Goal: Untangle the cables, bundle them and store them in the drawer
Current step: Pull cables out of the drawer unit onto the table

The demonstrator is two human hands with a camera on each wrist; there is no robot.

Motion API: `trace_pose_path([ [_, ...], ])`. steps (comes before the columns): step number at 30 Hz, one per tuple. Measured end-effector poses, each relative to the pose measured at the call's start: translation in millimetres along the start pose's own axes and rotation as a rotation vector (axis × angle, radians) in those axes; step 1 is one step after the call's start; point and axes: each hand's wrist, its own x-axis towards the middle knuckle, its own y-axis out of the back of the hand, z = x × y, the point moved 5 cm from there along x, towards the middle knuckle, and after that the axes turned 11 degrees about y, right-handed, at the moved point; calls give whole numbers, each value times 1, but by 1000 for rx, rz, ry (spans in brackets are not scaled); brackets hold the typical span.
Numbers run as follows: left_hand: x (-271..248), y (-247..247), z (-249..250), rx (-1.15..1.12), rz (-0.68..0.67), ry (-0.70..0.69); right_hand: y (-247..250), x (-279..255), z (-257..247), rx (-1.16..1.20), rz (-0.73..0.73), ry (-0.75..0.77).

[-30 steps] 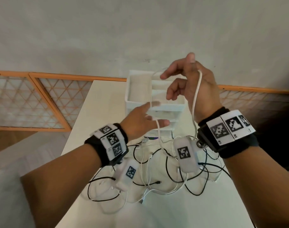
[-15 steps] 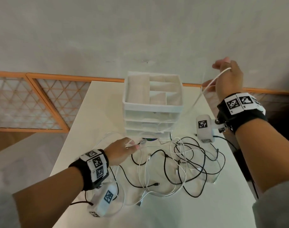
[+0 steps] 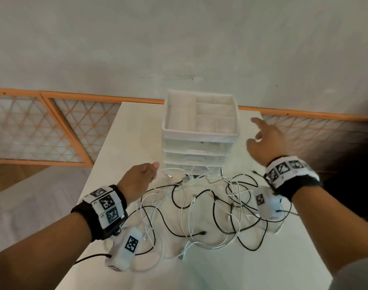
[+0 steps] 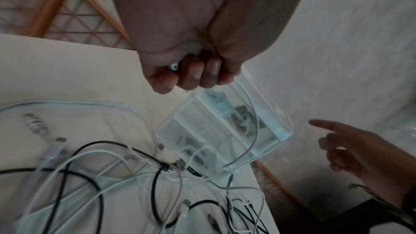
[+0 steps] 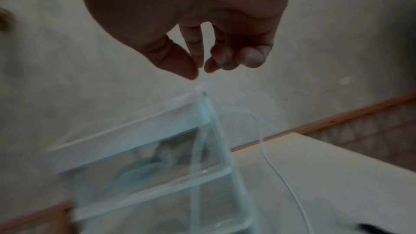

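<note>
A tangle of black and white cables (image 3: 199, 208) lies on the white table (image 3: 132, 130) in front of a small white drawer unit (image 3: 199, 141). My left hand (image 3: 152, 170) hovers at the unit's front left corner. Seen from the left wrist, that left hand (image 4: 191, 76) is curled into a fist round a white cable (image 4: 255, 125), which drops past the drawer unit (image 4: 225, 131). My right hand (image 3: 256, 130) is raised to the right of the unit, fingers spread and blurred. In its own wrist view the right hand (image 5: 202, 67) holds nothing, and the white cable (image 5: 258, 131) hangs loose below it.
The unit has three shut translucent drawers and an open divided tray on top. An orange-framed lattice screen (image 3: 53, 126) runs behind the table below a pale wall. Loose connectors (image 4: 33, 124) lie at the pile's edge. The table's right edge is near my right arm.
My right hand has come down and leftward from high on the right and let the white cable go. My left hand still grips its end by the drawer unit.
</note>
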Motion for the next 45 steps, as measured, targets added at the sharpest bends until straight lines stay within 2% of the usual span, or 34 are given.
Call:
trace_pose_path([
  [1, 0, -2, 5, 5, -8, -23, -4, -15, -19, 90, 20, 62],
  [2, -1, -5, 11, 8, -37, -60, -13, -31, -39, 212, -22, 129],
  [4, -8, -12, 27, -18, -137, -153, -42, -66, -79, 334, -236, 275],
  [6, -22, -16, 50, -44, -228, -254, -81, -89, -91, 245, -438, 353],
  [7, -29, -14, 61, -82, -261, -303, -98, -89, -81, 157, -471, 323],
  [10, -43, 8, 78, -340, -282, -341, -113, -63, -10, -114, -576, 21],
  [11, -44, 19, 77, -396, -270, -344, -105, -52, 14, -144, -532, -75],
  [13, -42, 33, 67, -372, -224, -334, -72, -30, 52, -71, -305, -248],
  [15, -37, 37, 44, -196, -146, -283, -38, -11, 65, 57, -78, -304],
  [16, -32, 35, 31, -92, -112, -248, -24, -2, 60, 108, -13, -299],
  [20, -12, 12, -17, 237, -102, -88, 17, 36, 21, 101, 114, -166],
  [23, -8, -8, -22, 257, -144, -54, 46, 54, -15, 155, 293, -18],
  [26, -7, -21, -9, 186, -162, -72, 63, 62, -37, 251, 451, 215],
  [29, -4, -23, -3, 119, -154, -37, 66, 62, -40, 308, 459, 355],
  [33, -4, -25, -2, 86, -171, 15, 45, 56, -14, 285, 331, 334],
  [36, 1, -28, -7, 24, -181, 81, 31, 49, 0, 254, 293, 381],
  [38, 5, -32, -11, -15, -170, 115, 40, 48, -8, 249, 324, 458],
  [41, 11, -38, -7, 61, -93, 84, 73, 50, -39, 291, 444, 536],
  [43, 11, -42, 0, 85, -56, 62, 89, 56, -52, 315, 492, 510],
  [45, 10, -46, 7, 88, -69, 28, 89, 64, -48, 331, 432, 422],
])
